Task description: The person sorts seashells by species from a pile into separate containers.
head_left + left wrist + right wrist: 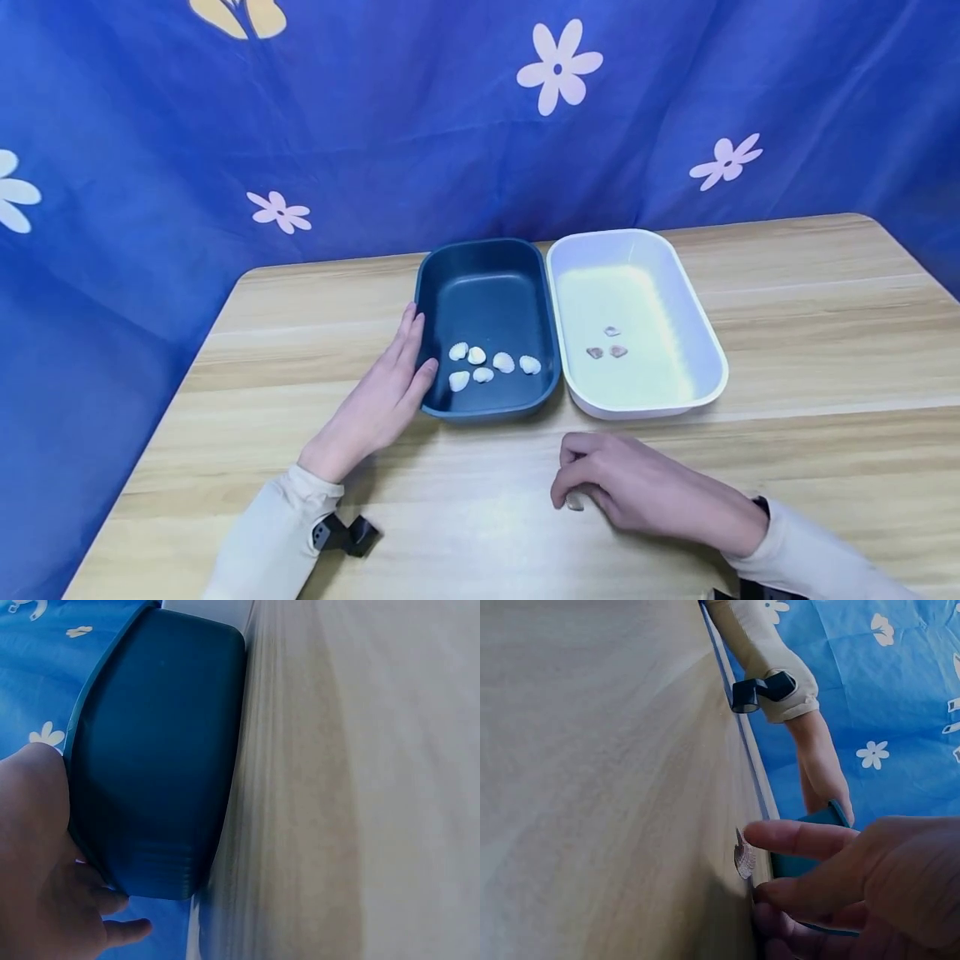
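Observation:
My left hand lies along the left side of a dark blue tray, fingers stretched along its outer wall and thumb on the rim. In the left wrist view the thumb reaches over the edge of the blue tray. Several white seashells lie in the near half of that tray. Just in front of the white tray, my right hand is low over the table, its curled fingers around a small seashell. Three small brownish shells lie in the white tray.
The two trays stand side by side on a wooden table. Behind the table hangs a blue cloth with white flowers. A black camera mount sits on the left wrist.

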Demonstrator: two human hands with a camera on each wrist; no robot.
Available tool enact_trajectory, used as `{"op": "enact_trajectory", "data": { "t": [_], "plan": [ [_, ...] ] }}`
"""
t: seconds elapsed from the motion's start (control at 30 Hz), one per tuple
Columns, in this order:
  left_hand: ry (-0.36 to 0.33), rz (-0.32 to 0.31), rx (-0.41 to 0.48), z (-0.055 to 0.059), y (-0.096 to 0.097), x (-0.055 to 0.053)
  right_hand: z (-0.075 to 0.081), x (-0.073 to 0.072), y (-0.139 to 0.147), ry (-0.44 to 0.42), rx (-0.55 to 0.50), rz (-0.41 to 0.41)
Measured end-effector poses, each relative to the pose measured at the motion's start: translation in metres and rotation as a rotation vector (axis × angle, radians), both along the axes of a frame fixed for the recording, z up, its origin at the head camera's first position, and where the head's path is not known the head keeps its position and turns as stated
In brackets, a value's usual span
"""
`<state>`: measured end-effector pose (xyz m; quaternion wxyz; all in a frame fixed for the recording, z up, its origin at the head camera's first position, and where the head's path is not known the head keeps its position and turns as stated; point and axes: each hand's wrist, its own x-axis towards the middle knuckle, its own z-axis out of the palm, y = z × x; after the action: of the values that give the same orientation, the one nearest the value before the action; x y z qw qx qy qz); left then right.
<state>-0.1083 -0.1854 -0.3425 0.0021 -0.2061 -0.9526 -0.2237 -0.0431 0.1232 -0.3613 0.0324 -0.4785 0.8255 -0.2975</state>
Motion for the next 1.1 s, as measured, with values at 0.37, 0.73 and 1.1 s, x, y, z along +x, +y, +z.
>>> {"op": "enact_trajectory", "data": {
  "t": [0.37, 0.73, 1.1],
  "plan": [
    [-0.015, 0.007, 0.001, -0.001, 0.001, 0.0, -0.017, 0.016, 0.01, -0.063, -0.092, -0.193],
    [-0.026, 0.01, 0.009, 0.0, 0.001, -0.001, -0.032, 0.013, 0.011, -0.041, -0.272, -0.156],
    [-0.013, 0.005, 0.009, 0.002, 0.0, 0.0, -0.025, 0.01, 0.014, 0.047, -0.275, -0.08]
  ]
}}
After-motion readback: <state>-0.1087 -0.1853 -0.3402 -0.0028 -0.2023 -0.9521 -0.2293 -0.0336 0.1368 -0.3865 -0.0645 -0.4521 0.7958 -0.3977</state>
